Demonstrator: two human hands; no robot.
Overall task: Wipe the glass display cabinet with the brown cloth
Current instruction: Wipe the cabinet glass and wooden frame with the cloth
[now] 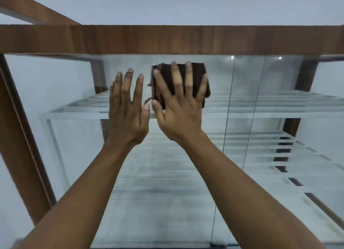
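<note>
Two bare arms are reaching up and forward toward the glass [186, 165] front of a display cabinet [167, 40] with a brown wooden frame. The right hand [179, 107] is lying flat with its fingers [188, 77] spread wide, pressing a folded brown cloth [197, 75] against the glass just under the cabinet's top wooden rail. The cloth is sitting under the palm and fingers, its dark edges showing between and beyond them; the grip is a flat press rather than a clench. The left hand [128, 109] is just beside the right, palm toward the glass, fingers released and straight, holding nothing; whether it is touching the pane cannot be told. Behind the glass, pale shelves [279, 103] are running across the cabinet's interior at several levels. A vertical seam [226, 137] between glass panes is standing to the right of the hands. A pale wall is showing above the cabinet.
</note>
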